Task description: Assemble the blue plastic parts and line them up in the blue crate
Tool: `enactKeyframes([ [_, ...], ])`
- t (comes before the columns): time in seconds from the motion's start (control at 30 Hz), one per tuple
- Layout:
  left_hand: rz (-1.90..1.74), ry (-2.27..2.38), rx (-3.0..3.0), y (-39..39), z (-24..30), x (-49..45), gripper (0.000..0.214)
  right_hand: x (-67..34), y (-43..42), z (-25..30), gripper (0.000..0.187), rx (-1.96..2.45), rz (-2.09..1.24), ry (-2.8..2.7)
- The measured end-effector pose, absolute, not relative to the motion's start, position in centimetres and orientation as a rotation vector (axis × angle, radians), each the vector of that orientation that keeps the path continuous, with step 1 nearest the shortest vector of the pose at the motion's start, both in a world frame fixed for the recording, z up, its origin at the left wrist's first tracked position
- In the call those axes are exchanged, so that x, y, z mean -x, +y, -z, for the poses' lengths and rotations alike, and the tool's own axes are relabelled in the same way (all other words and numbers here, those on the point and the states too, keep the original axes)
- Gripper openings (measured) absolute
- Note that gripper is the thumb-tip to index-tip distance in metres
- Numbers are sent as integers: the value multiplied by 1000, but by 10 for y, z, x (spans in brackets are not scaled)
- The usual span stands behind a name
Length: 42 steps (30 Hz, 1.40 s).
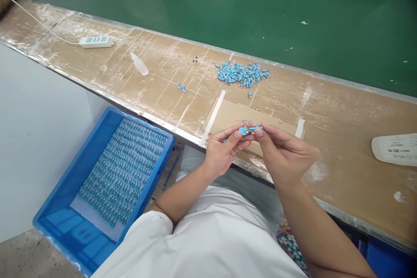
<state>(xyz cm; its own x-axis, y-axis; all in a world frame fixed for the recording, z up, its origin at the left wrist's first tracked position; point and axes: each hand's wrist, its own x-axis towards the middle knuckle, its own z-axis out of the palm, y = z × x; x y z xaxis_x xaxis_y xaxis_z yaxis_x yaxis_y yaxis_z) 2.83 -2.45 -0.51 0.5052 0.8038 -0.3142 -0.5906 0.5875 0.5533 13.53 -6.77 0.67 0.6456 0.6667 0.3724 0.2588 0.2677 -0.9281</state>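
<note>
Looking like a factory workshop: green belt (228,13) is lying along a scuffed, taped bench (345,139), blue parts (241,74) are sitting piled on it, small pieces (122,169) are filling rows in a bin (84,163).

One head-worn camera gives the single view, looking forward and steeply down from above the person's own chest. The white shirt (208,234) fills the bottom middle, close to the lens; the left hand (219,153) and right hand (286,154) show a little farther out, just right of centre. The table (345,173) crosses aslant from upper left to lower right, the green surface (208,13) lying beyond it. The wide framing also catches the floor (19,254) at lower left.
</note>
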Motion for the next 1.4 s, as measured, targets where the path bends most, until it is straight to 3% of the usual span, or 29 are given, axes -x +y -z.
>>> enactKeyframes([
  [0.43, -851, 636, -430, -24, 8, -28, 43, -137, -72, 0, 18, 1352, -279, -899],
  [1.4, -881, 596, -394, -20, 7, -29, 33, -140, -72, 10, 27, 1382, -101, -1058],
])
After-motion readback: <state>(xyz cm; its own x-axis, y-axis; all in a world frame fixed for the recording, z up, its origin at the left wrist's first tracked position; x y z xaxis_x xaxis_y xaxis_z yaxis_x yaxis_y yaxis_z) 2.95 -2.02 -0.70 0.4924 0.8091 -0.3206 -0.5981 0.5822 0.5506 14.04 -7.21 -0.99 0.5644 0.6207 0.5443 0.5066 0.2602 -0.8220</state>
